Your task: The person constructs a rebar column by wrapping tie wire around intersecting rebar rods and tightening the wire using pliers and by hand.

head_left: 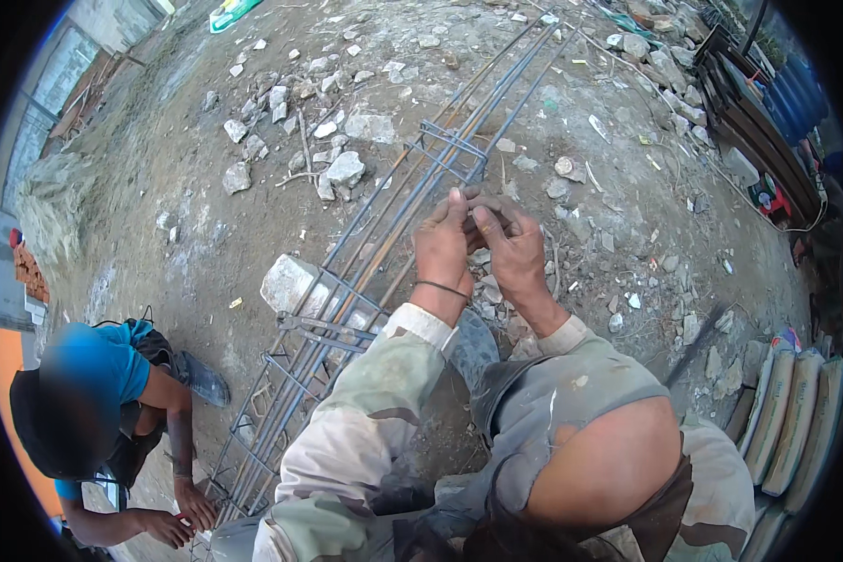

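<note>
My left hand (443, 245) and my right hand (517, 251) meet in front of me, fingers bent and pinched together. Whatever lies between the fingertips is too small to make out. Just beyond and to the left of them, a steel rebar cage (457, 150) runs diagonally from far right to near left. A square stirrup (423, 140) rings its bars close to my fingers. Across the bars nearer to me lies a grey metal piece (326, 330). A dark band (442, 288) circles my left wrist.
A pale block of stone (286, 284) sits under the cage. At left, a crouching co-worker in a blue shirt (122, 361) has both hands at its near end. Rubble (347, 169) covers the dirt. Stacked sacks (777, 412) stand at right, dark beams (754, 140) farther off.
</note>
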Motion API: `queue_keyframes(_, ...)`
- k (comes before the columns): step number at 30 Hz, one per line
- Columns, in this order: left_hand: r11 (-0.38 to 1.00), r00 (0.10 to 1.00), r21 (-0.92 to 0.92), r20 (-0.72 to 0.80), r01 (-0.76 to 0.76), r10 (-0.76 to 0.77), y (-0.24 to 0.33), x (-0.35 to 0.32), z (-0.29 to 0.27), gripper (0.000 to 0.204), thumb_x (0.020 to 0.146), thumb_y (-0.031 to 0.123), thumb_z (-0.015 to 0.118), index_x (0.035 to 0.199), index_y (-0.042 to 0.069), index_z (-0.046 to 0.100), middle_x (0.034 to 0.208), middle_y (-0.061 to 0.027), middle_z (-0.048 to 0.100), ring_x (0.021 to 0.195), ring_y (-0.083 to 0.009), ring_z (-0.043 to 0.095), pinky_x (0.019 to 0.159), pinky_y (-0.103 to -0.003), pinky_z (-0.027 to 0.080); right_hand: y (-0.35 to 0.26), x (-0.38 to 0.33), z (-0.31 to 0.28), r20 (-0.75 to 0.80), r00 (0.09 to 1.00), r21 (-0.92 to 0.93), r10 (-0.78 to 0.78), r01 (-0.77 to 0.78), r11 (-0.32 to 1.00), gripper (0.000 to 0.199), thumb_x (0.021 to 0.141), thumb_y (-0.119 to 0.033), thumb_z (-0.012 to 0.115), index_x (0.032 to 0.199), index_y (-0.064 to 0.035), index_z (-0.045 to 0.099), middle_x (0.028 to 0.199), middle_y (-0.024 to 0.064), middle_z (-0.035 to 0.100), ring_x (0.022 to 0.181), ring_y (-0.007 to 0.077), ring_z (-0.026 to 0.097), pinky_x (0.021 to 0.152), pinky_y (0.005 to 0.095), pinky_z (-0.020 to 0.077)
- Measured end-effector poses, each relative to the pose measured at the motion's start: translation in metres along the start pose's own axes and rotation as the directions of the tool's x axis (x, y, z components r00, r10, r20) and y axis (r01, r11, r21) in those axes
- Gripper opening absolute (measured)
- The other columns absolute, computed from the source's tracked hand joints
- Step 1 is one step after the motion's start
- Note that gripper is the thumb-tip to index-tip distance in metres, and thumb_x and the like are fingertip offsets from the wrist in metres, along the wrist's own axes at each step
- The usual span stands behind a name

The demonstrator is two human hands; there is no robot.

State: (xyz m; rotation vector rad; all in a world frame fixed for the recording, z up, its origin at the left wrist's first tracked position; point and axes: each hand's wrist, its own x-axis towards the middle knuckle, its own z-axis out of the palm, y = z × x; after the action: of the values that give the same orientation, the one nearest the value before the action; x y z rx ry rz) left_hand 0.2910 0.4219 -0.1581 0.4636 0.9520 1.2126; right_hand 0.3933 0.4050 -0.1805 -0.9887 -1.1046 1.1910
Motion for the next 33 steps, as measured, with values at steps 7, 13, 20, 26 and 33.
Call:
queue_keyframes(7,0.6,0.925,0.706,0.255,-0.377,0.281,0.028,0.093,-0.031,0.041,0.099,0.023,0.072,0.13,-0.002,0.068,0.113,-0.0183,0.076,0.099,-0.0226,0.073,0.087,-0.031,0.056,0.044,0.036,-0.06,-0.243,0.964,0.444,0.111,0.009,0.896,0.02,0.103,-0.006,0.058,0.122,0.0017,0.062,0.097,0.014,0.073,0.083,0.0211,0.073,0.073,0.0305,0.0599)
queue_keyframes(13,0.173,0.864,0.9,0.307,-0.4,0.399,0.076,0.215,-0.132,0.041,0.092,0.017,0.077,0.13,0.005,0.071,0.12,-0.0209,0.075,0.11,-0.0229,0.073,0.096,-0.033,0.055,0.126,0.065,-0.034,-0.475,0.88,0.122,0.018,0.046,0.991,0.02,0.099,-0.003,0.061,0.115,0.0016,0.072,0.099,0.0118,0.075,0.087,0.0191,0.073,0.08,0.0293,0.059)
queue_keyframes(20,0.667,0.963,0.704,0.254,-0.244,0.084,0.057,0.218,-0.09,0.038,0.098,0.015,0.072,0.128,-0.007,0.067,0.108,-0.0153,0.075,0.089,-0.0213,0.076,0.077,-0.029,0.063,0.12,0.065,-0.023,-0.348,0.835,-0.646,-0.425,0.115,0.755,0.017,0.088,-0.015,0.081,0.103,-0.0064,0.077,0.09,0.0098,0.077,0.083,0.0198,0.073,0.074,0.0337,0.0553)
queue_keyframes(26,0.775,0.982,0.615,0.182,-0.148,0.044,0.063,0.217,-0.093,0.034,0.099,0.011,0.07,0.122,-0.013,0.065,0.109,-0.0202,0.073,0.094,-0.0279,0.076,0.077,-0.033,0.065,0.102,0.081,-0.024,-0.161,0.832,-0.751,-0.53,0.245,0.613,0.008,0.082,-0.006,0.078,0.089,-0.0047,0.075,0.087,0.0124,0.073,0.079,0.0329,0.071,0.072,0.0372,0.0548)
queue_keyframes(33,0.855,0.982,0.518,0.172,-0.026,-0.075,0.067,0.227,-0.097,0.036,0.1,0.006,0.067,0.128,-0.014,0.06,0.113,-0.0222,0.072,0.101,-0.0329,0.075,0.082,-0.036,0.065,0.099,0.089,-0.018,-0.33,0.886,-0.679,-0.326,0.018,0.734,0.007,0.078,-0.005,0.079,0.085,-0.0022,0.077,0.085,0.0135,0.072,0.081,0.0319,0.07,0.075,0.0393,0.0548)
